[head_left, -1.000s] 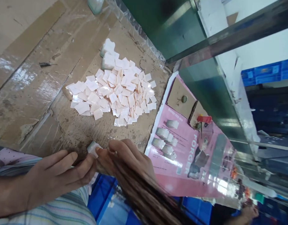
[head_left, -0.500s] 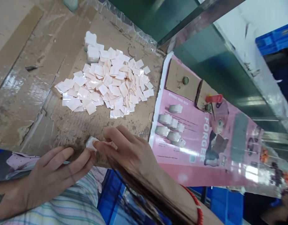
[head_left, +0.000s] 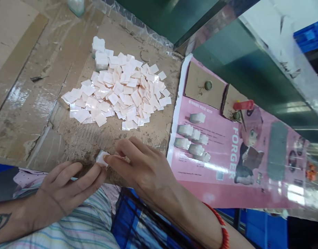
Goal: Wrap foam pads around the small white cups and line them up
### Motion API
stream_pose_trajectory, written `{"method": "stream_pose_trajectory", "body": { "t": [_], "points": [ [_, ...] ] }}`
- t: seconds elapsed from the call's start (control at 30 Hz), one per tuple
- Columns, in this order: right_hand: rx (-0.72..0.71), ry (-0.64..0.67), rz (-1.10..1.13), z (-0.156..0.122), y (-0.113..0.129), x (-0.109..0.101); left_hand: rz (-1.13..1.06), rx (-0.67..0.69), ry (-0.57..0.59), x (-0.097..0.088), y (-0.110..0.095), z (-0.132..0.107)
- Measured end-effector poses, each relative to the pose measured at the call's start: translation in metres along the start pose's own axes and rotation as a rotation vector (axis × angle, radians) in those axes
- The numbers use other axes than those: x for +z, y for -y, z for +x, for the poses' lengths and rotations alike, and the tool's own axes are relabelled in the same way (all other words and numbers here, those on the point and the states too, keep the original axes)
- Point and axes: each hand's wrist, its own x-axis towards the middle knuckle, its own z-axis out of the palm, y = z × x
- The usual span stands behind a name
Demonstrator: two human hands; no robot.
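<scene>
A small block with a white square top (head_left: 101,158) lies at the near edge of the cardboard-covered table, between my two hands. My right hand (head_left: 143,166) is closed, its index fingertip pressing on the white top; its thumb is hidden. From the left, my left hand (head_left: 65,188) reaches the block with bent fingers, the fingertips against its near side; what they grip underneath is partly hidden. Beyond my hands spreads a loose pile of thin, pale pink-white square pieces (head_left: 122,90). Two white-topped, greenish blocks (head_left: 101,60) stand at the pile's far left edge.
On the pink printed sheet (head_left: 213,183) to the right sit several pale blocks (head_left: 196,149). Cardboard pieces (head_left: 204,77) bear bottle-cap-like discs and a red-handled tool (head_left: 243,104). A dark pointed bit (head_left: 38,78) lies left; a greenish block (head_left: 76,6) stands at the back.
The view has shifted slightly, so the pink sheet sits farther right. Both hands stay at the block with nearly the same hold. Hanging hair strands no longer cross my right wrist.
</scene>
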Motion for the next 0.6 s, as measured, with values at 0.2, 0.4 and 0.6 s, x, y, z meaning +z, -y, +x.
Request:
{"method": "stream_pose_trajectory", "body": {
  "t": [0.2,0.4,0.6],
  "points": [
    [0.004,0.030,0.001,0.002,0.002,-0.002,0.008,-0.014,-0.001,0.000,-0.003,-0.004],
    [-0.019,-0.043,-0.019,0.001,-0.001,0.001,-0.032,-0.007,0.022,0.008,-0.003,-0.011],
    [-0.013,-0.058,0.003,0.001,-0.004,0.002,-0.083,-0.003,0.020,0.010,-0.001,-0.013]
  ]
}}
